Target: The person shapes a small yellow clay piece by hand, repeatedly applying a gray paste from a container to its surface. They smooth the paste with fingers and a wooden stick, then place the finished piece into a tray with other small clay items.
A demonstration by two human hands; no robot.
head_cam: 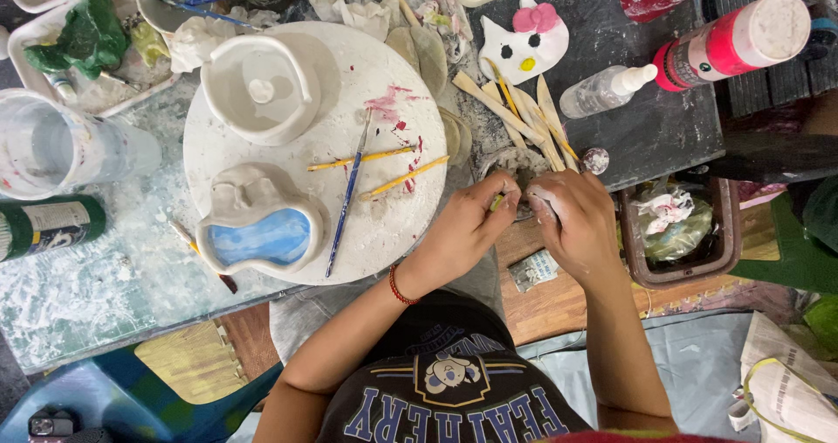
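Both hands meet just off the round white board (384, 225) — left hand (467, 229) pinching a yellow-handled tool (496, 202), right hand (572, 220) curled shut around a small grey clay piece (519, 168), probably steadying it while working.

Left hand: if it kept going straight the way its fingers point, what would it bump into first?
Probably the right hand. The left hand points up and right toward it, and their fingertips nearly meet over a small clay piece.
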